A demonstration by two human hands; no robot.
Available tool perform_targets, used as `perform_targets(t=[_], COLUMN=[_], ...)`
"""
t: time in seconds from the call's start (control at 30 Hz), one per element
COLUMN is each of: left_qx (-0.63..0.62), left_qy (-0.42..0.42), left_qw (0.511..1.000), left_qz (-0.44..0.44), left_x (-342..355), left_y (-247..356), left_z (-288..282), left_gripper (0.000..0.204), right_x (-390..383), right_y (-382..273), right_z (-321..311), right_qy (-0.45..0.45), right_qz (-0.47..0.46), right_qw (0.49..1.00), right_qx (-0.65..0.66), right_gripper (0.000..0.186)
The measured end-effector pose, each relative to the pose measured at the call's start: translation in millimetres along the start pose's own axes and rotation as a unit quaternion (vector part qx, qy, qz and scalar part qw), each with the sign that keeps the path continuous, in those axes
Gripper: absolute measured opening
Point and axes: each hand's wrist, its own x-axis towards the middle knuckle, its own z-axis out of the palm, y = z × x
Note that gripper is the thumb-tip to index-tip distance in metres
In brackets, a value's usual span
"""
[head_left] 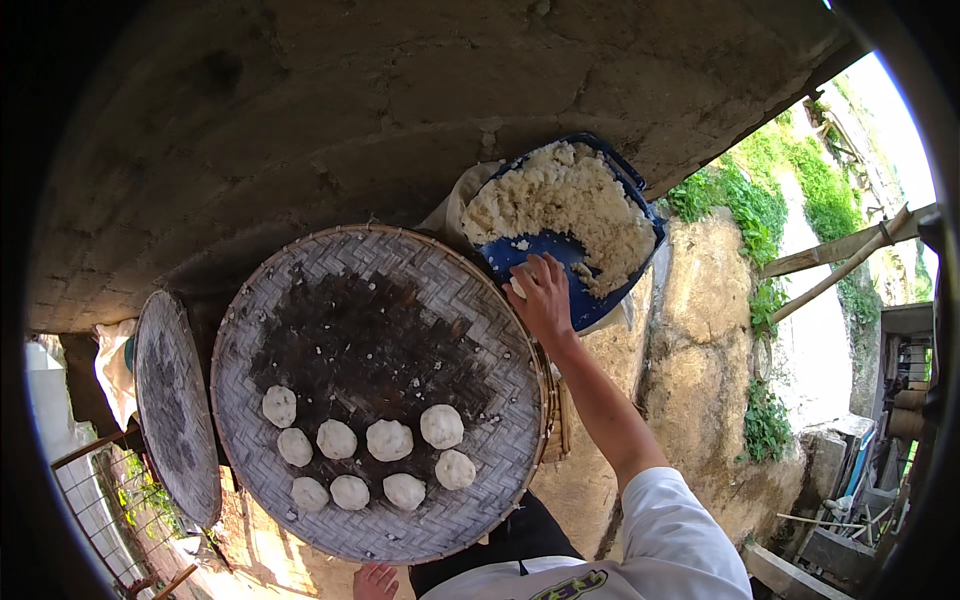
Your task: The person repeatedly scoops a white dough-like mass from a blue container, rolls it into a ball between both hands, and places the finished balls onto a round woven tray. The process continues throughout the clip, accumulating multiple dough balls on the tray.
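Note:
My right hand (541, 297) reaches over the near side of a blue plastic tub (553, 246), its fingers curled round a small lump of white mash (518, 285), mostly hidden by the hand. Crumbly white mash (570, 195) is heaped along the tub's far and right sides, and blue bottom shows near my hand. To the left lies a large round woven bamboo tray (470, 505). Several rounded white balls (389, 440) sit in loose rows on its near half. My left hand (375, 581) is low, just off the tray's near rim, partly cut off, with fingers extended and nothing visible in them.
A second round woven tray (177, 410) stands tilted at the left. A rough wall (300, 130) rises behind the trays and tub. Pale sacking (462, 198) hangs beside the tub. To the right are a stained concrete ledge (705, 330), green plants and wooden poles (840, 262).

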Motion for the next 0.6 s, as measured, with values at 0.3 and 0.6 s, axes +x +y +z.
perform_targets(t=[0.3, 0.6], left_qx=[-0.152, -0.171], left_qy=[-0.012, -0.231], left_qw=[0.987, 0.932], left_qz=[0.040, 0.221], left_x=[9, 51], left_y=[89, 206], left_z=[50, 164], left_gripper=[0.042, 0.048], right_x=[60, 47], right_y=[76, -122], right_z=[-3, -178], right_qy=[-0.030, 0.068], right_qz=[0.560, 0.476], right_qw=[0.629, 0.415], right_qx=[0.539, 0.772], right_gripper=[0.047, 0.046])
